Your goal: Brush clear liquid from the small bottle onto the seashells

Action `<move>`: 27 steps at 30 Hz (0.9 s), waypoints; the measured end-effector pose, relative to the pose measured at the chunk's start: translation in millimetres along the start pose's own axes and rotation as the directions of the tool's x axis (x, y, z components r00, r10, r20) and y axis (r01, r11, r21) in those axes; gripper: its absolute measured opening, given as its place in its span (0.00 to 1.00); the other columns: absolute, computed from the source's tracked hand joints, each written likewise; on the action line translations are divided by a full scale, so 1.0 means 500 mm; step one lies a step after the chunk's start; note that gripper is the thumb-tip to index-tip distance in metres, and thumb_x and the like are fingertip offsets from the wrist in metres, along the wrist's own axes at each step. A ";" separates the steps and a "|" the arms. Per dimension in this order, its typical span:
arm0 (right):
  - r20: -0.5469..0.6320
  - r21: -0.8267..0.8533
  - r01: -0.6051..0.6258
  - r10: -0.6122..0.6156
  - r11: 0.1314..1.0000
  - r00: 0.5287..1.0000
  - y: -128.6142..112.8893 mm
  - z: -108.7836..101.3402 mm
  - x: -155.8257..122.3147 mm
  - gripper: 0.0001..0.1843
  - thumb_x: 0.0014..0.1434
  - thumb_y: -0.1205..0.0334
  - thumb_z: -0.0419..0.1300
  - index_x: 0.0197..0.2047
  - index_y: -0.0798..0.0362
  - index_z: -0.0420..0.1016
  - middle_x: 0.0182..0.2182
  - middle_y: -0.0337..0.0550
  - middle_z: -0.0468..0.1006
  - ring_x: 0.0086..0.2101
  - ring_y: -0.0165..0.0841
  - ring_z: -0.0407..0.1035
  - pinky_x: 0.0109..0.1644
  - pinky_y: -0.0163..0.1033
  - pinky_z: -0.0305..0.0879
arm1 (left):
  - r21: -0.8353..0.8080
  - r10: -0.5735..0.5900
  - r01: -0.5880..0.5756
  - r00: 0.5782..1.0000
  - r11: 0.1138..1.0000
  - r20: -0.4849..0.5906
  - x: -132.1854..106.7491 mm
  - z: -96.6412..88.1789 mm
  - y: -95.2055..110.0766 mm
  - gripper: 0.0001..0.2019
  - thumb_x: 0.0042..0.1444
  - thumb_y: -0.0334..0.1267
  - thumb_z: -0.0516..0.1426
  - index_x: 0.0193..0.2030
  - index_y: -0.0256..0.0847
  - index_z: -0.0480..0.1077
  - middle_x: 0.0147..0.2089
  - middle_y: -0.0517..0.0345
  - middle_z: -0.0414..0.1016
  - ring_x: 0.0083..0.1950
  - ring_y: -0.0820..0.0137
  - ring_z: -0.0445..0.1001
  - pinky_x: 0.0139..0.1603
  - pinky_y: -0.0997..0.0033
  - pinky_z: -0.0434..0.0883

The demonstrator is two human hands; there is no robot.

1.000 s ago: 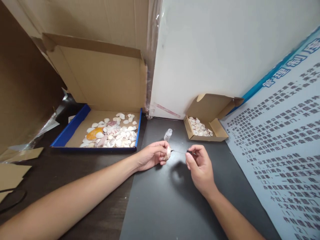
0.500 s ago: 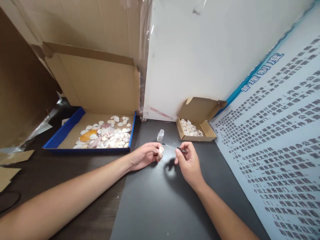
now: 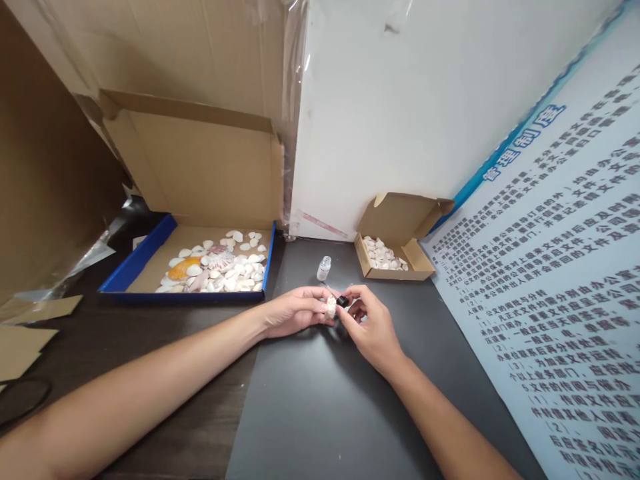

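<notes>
Whitish shell (image 3: 331, 308), pt. hidden btwn hands (image 3: 295, 313) (image 3: 373, 328)

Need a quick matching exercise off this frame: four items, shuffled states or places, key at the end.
1. Left hand
2. Right hand
3. Clear bottle
4. Orange shell

A. Lying in the blue-sided box
B. Holding a small black cap
C. On the grey surface, beyond the hands
D. Holding a pale shell

Pairs: 1-D, 2-B, 3-C, 4-A
</notes>
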State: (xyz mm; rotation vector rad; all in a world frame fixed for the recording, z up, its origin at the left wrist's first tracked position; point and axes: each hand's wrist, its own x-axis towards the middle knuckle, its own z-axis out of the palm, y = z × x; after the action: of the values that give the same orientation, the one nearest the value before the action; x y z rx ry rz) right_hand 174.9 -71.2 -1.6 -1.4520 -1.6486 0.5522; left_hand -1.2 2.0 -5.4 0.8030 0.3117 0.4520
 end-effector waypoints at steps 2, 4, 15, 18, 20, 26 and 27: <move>-0.006 -0.093 0.051 -0.051 0.994 0.999 0.003 0.000 -0.002 0.06 0.59 0.63 0.60 0.41 0.51 0.68 0.34 0.39 0.73 0.25 0.27 0.68 0.31 0.34 0.64 | -0.014 -0.008 0.008 1.000 1.000 -0.001 -0.001 0.006 -0.001 0.04 0.49 0.29 0.64 0.33 0.33 0.76 0.43 0.53 0.70 0.40 0.72 0.70 0.48 0.68 0.68; -0.001 -0.185 0.100 -0.102 0.978 0.995 0.007 0.002 -0.003 0.06 0.59 0.65 0.59 0.41 0.51 0.68 0.36 0.39 0.73 0.25 0.27 0.68 0.31 0.34 0.63 | -0.020 -0.020 0.020 1.000 1.000 -0.016 -0.002 0.011 -0.002 0.07 0.49 0.29 0.64 0.37 0.33 0.76 0.40 0.53 0.71 0.39 0.73 0.70 0.48 0.69 0.68; 0.093 -0.366 0.159 -0.134 0.917 0.987 -0.001 -0.013 0.002 0.06 0.59 0.67 0.58 0.40 0.49 0.69 0.35 0.38 0.74 0.27 0.29 0.68 0.33 0.35 0.61 | 0.020 -0.023 0.023 1.000 1.000 -0.003 -0.001 0.006 -0.012 0.06 0.50 0.29 0.64 0.36 0.33 0.74 0.35 0.56 0.71 0.39 0.72 0.71 0.51 0.65 0.69; 0.141 -0.346 0.145 -0.102 0.927 0.985 -0.003 -0.013 0.002 0.07 0.58 0.67 0.59 0.40 0.48 0.70 0.36 0.37 0.75 0.27 0.29 0.68 0.33 0.35 0.61 | 0.048 -0.024 0.023 1.000 0.999 0.019 -0.001 0.005 -0.014 0.05 0.51 0.30 0.64 0.36 0.33 0.74 0.35 0.56 0.71 0.38 0.73 0.70 0.50 0.67 0.68; 0.175 -0.317 0.141 -0.088 0.938 0.981 -0.002 -0.014 0.005 0.07 0.58 0.67 0.59 0.40 0.48 0.70 0.36 0.37 0.75 0.28 0.29 0.68 0.33 0.35 0.61 | 0.063 -0.020 0.019 1.000 0.998 0.018 0.000 0.004 -0.015 0.06 0.51 0.31 0.64 0.36 0.33 0.74 0.35 0.56 0.71 0.38 0.74 0.70 0.49 0.69 0.68; 0.186 -0.263 0.118 -0.070 0.958 0.980 -0.048 -0.088 -0.008 0.07 0.61 0.58 0.60 0.44 0.47 0.72 0.37 0.42 0.76 0.31 0.34 0.70 0.36 0.40 0.66 | 0.052 -0.010 0.011 1.000 0.999 -0.016 0.001 0.003 -0.014 0.07 0.49 0.32 0.66 0.34 0.32 0.74 0.36 0.52 0.73 0.40 0.71 0.72 0.50 0.66 0.67; 0.192 -0.209 0.101 -0.060 0.973 0.979 -0.065 -0.114 -0.027 0.07 0.61 0.57 0.61 0.43 0.46 0.74 0.37 0.43 0.76 0.33 0.37 0.71 0.38 0.42 0.67 | 0.050 -0.021 0.022 1.000 0.999 -0.024 0.002 0.003 -0.012 0.08 0.49 0.32 0.66 0.34 0.32 0.74 0.37 0.51 0.73 0.41 0.70 0.72 0.49 0.66 0.67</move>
State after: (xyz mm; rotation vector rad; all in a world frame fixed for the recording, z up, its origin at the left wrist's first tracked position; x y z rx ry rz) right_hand 202.1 -102.9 50.5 -1.5180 -1.9572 0.4845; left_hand 1.8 -2.3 -9.0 0.8431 0.3539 0.4348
